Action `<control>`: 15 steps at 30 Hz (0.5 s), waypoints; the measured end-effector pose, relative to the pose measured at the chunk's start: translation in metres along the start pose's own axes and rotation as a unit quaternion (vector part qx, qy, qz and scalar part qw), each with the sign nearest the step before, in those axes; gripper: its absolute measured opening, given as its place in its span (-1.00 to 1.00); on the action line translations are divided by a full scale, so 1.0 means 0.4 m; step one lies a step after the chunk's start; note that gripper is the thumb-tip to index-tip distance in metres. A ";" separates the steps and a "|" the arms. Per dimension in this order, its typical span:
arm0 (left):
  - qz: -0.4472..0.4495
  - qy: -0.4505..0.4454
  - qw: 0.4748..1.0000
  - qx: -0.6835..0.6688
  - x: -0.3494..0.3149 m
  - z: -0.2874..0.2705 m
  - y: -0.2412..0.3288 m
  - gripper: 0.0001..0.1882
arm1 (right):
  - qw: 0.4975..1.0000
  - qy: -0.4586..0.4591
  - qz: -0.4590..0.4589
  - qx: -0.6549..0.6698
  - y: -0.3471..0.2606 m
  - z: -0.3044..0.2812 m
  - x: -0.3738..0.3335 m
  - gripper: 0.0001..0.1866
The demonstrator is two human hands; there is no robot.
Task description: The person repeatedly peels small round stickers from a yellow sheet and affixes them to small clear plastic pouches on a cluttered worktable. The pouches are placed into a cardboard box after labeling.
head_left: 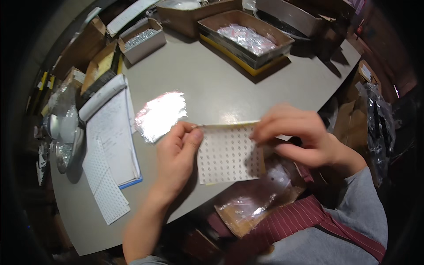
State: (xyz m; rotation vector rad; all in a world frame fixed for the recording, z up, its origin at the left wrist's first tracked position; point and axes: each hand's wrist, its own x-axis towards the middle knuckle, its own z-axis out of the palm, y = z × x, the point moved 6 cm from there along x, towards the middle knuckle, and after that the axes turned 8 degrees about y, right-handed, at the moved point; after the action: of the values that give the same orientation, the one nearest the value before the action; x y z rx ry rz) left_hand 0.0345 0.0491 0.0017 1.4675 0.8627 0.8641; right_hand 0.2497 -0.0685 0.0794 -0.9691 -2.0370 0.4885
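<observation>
A white perforated sheet (227,154) with rows of small dots hangs between both hands just above the grey table's (229,88) near edge. My left hand (176,154) pinches its upper left corner between thumb and fingers. My right hand (296,134) grips the upper right edge, fingers curled over the sheet. A shiny silver foil bag (160,115) lies on the table right behind my left hand.
An open notepad (115,134) and another dotted sheet (105,190) lie at the left. Cardboard boxes (245,37) of packets and small parts line the far side. A clear plastic bag (254,201) rests on a brown box in my lap.
</observation>
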 end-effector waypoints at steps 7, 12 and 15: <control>0.083 0.032 0.988 0.128 -0.011 -0.001 0.048 -0.76 | 0.987 0.054 -0.010 -0.151 0.053 0.122 0.167 -0.63; 0.130 0.039 0.978 0.158 -0.012 -0.006 0.067 -0.74 | 0.969 0.034 -0.046 -0.241 0.068 0.136 0.182 -0.63; 0.143 0.036 0.973 0.176 -0.012 -0.001 0.070 -0.73 | 0.961 0.040 -0.054 -0.268 0.056 0.136 0.187 -0.62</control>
State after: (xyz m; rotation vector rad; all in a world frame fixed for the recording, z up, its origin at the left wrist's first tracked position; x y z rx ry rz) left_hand 0.0331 0.0433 0.0294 1.9150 0.9029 1.0177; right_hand 0.1881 0.0034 0.0706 -1.1549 -2.1784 -0.1771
